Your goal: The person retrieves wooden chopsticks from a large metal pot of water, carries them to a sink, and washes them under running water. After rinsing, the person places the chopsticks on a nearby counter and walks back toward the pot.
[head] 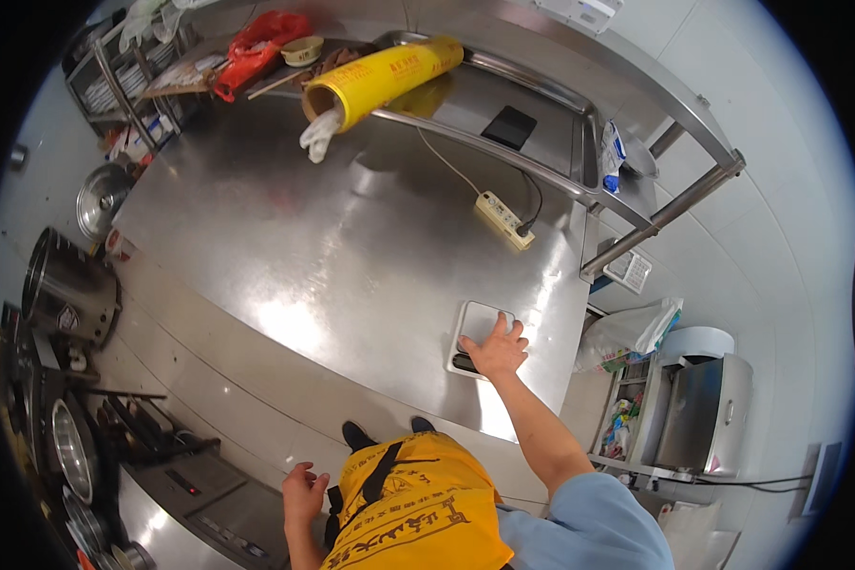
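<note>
A small white digital kitchen scale (477,319) sits near the front right of the stainless steel table (256,235). Over its right side reaches my right hand (499,349), palm down, fingers spread, with nothing held. Whether the fingertips press on the weighing plate cannot be made out. Part of the scale's dark display shows beside my thumb. My left hand (304,491) hangs low beside the yellow apron (427,491), short of the table, fingers loosely bent and thumb apart. I see nothing in it.
A power strip (504,219) with a plug lies on the table. Behind it, a raised steel shelf (427,127) bears a yellow film roll (392,75) and a black flat device (510,127). A stockpot (71,288) stands left; a steel-fronted appliance (698,413) is right.
</note>
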Demonstrator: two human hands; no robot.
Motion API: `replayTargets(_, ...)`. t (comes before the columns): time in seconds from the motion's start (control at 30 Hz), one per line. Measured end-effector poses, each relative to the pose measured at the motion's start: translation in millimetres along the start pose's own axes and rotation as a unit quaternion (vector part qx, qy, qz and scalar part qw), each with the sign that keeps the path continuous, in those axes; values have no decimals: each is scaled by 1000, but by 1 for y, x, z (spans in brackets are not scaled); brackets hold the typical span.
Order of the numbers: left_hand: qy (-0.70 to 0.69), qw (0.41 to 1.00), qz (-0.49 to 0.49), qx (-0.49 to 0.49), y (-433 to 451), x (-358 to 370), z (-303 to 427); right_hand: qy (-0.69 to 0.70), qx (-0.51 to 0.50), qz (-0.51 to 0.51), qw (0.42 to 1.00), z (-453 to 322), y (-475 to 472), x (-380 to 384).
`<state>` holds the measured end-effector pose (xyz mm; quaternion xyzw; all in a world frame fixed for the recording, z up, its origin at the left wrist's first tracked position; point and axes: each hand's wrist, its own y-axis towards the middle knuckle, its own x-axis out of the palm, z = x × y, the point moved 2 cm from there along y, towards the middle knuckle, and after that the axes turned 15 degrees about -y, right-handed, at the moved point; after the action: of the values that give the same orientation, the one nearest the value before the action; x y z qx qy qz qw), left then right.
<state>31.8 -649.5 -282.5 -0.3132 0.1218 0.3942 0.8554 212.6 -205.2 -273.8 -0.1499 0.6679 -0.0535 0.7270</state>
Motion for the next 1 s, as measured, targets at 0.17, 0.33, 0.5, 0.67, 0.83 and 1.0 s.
replayTargets(0.17, 43, 997, -28, 52, 53, -57, 4, -3, 78, -29, 997, -19, -12, -3)
replayTargets(0.33, 68, 996, -35, 52, 93, -93, -2, -5, 112, -54, 992, -25, -6, 1)
replayTargets(0.5, 76, 993, -49, 73, 117, -95, 13, 3, 153, -52, 987, 6, 33, -1)
replayTargets(0.67, 71, 993, -44, 86, 133, -79, 44, -35, 154, 100, 982, 16, 68, -27)
replayTargets(0.83, 73, 991, -55, 98, 144, -59, 81, 317, -43, 150, 935, -29, 97, -50)
replayTargets(1.0, 42, 994, -34, 92, 155, -55, 94, 693, -180, -66, 695, -170, 50, -181)
